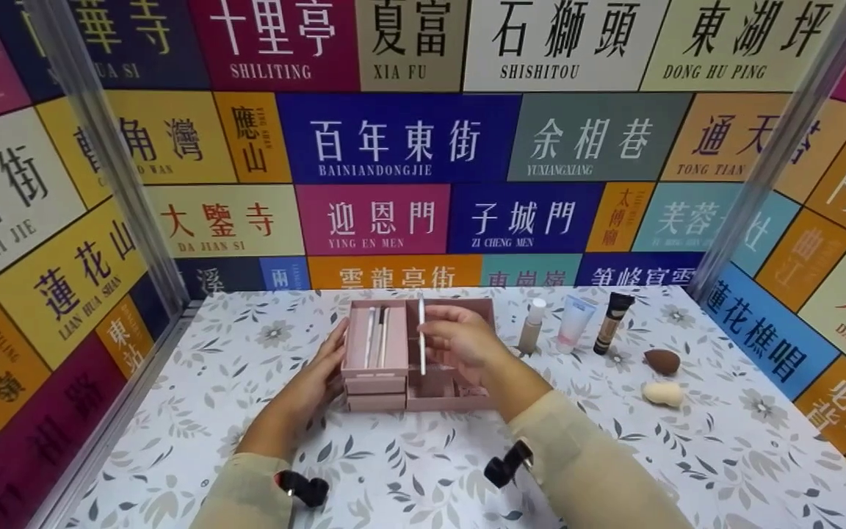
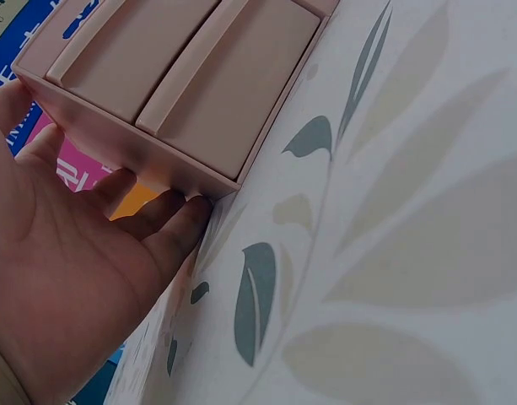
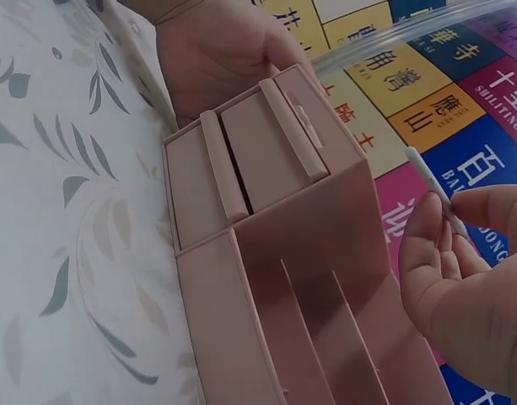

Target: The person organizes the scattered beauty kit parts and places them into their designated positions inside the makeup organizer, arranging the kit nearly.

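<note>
A pink desktop organizer (image 1: 375, 373) with two small drawers (image 3: 266, 148) stands on the table. My left hand (image 1: 314, 383) rests its fingertips along the organizer's left side; in the left wrist view the fingers (image 2: 169, 228) touch that wall without curling round it. Over the organizer's right half, my right hand (image 1: 460, 339) pinches a slim white stick (image 1: 422, 345) between thumb and fingers. The stick stands nearly upright in the head view, and its exact kind cannot be told. Two slim sticks, one white (image 1: 371, 330) and one partly dark (image 1: 382, 334), lie in the organizer's top tray.
Right of the organizer stand a bottle with a white cap (image 1: 532, 327), a pale blue-pink tube (image 1: 575, 323) and a black-capped tube (image 1: 612, 323). Nearer lie a brown makeup sponge (image 1: 662, 361) and a cream one (image 1: 663, 394). Sign-printed panels (image 1: 399, 138) enclose the table.
</note>
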`<move>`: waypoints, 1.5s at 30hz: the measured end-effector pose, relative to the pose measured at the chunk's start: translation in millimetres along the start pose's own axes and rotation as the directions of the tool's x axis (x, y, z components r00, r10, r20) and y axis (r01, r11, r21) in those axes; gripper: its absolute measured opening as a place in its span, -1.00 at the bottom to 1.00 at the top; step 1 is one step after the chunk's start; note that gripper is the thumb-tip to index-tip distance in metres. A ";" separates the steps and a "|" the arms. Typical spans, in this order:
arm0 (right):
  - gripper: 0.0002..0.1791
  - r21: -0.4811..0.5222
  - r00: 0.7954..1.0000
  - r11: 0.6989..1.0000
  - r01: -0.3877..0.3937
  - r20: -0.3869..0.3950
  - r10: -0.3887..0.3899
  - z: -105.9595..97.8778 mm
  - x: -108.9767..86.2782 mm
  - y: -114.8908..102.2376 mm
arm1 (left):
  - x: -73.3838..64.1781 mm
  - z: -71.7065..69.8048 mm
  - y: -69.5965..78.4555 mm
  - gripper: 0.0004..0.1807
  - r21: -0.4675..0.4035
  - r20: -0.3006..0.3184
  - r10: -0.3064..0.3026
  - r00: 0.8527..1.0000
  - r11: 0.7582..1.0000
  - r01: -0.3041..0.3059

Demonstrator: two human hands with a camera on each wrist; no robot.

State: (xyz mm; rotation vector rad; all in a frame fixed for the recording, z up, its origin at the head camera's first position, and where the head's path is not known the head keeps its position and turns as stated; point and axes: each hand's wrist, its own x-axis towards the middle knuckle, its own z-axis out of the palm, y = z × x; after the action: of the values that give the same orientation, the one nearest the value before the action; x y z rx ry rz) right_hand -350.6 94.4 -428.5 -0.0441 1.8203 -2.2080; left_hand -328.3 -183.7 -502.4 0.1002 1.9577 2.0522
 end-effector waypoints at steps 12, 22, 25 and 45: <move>-0.41 -0.021 1.000 1.000 -0.006 -0.007 0.006 25.4 22.0 5.4 | -1.2 -1.3 -0.7 -0.43 -0.012 0.001 0.006 1.000 1.000 -0.006; -0.51 -0.066 0.998 0.998 0.020 -0.056 -0.024 33.2 26.1 5.6 | -2.7 -1.6 -2.1 -0.44 -0.025 0.010 0.030 0.999 0.999 -0.030; -0.50 -0.082 0.997 0.996 0.025 -0.069 -0.030 35.0 28.9 5.9 | -2.3 -1.6 -3.2 -0.43 -0.025 0.013 0.035 0.999 0.999 -0.035; -0.51 -0.056 0.995 0.997 0.051 -0.077 -0.056 22.1 23.0 10.8 | -1.7 0.5 -0.4 -0.46 -0.005 -0.006 0.005 1.000 1.000 -0.005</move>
State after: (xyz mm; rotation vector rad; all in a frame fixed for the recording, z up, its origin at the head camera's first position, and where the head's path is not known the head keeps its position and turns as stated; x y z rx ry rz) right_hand -366.2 66.1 -437.9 -0.0168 1.9424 -2.2262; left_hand -326.5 -183.7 -502.5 0.0980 1.9582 2.0624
